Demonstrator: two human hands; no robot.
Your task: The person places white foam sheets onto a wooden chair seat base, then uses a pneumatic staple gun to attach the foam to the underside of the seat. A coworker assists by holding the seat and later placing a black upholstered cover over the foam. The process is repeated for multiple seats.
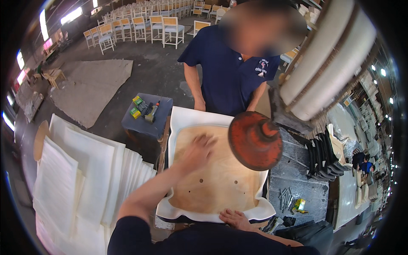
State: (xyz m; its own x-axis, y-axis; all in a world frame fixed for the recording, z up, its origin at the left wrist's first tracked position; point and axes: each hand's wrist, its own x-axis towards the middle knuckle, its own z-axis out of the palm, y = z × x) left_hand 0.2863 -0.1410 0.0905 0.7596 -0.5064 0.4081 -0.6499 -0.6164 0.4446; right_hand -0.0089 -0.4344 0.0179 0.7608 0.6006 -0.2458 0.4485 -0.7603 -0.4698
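Note:
A plywood seat board [221, 178] with small holes lies on white upholstery material [183, 117] whose edges curl up around it. My left hand [199, 146] presses flat on the board near its far left part, blurred by motion. My right hand [235, 219] rests with fingers spread on the white edge at the near side. A round orange press pad [254, 140] hangs over the board's far right corner. Another person in a dark blue shirt [229, 76] stands across the table, hands at the far edge.
Stacks of white foam sheets [80, 178] lie to my left. A small blue-grey stand [146, 117] carries green boxes and a tool. Black parts [322, 157] and staples sit on the bench at right. Rows of white chairs [144, 25] fill the back.

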